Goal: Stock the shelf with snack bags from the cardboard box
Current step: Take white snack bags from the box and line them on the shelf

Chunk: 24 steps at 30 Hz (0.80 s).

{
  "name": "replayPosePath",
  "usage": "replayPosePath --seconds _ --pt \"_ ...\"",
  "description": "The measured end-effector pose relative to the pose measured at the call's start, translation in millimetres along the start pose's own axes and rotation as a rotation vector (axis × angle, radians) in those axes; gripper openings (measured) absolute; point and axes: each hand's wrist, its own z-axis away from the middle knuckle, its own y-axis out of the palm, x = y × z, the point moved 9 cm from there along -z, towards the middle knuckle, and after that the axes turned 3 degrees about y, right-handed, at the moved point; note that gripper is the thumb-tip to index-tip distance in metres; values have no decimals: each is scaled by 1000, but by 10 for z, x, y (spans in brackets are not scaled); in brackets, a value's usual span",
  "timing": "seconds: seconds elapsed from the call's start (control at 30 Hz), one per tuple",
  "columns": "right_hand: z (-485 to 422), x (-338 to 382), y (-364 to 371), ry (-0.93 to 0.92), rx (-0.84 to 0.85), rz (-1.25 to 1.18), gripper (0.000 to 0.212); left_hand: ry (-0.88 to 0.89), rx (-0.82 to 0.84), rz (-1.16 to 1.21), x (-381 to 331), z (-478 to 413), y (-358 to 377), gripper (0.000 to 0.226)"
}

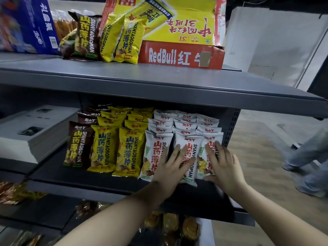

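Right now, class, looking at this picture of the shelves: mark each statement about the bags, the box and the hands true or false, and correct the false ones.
1. The left hand and the right hand both lie flat on white bags on the middle shelf. True.
2. The Red Bull box stands on the floor. False: it stands on the top shelf.
3. On the middle shelf, the yellow bags stand between the brown bags and the white bags. True.
4. The left hand grips a brown bag. False: its fingers are straight and rest on a white bag.
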Motion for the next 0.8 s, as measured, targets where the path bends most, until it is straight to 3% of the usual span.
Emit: replayPosePath --seconds 0.13,0.23,0.43,0.53,0.67,0.8 --pt "-36 58 -37 14 -40 -21 124 2 -5 -27 -1 -1 -18 96" --pt "-28 95 -30 -6 27 -24 120 42 12 -7 3 -9 -11 95" --pt "-2 203 -340 26 -51 -121 68 130 -6 57 108 72 -62 87" --pt "44 447 -547 -32 -128 -148 52 132 -100 50 204 219 -190 77" --pt "150 898 -685 -188 -172 -168 49 66 -255 -28 506 466 -348 70" --pt "184 1335 -753 -288 -204 -185 51 -120 -214 -76 1023 769 -247 64"
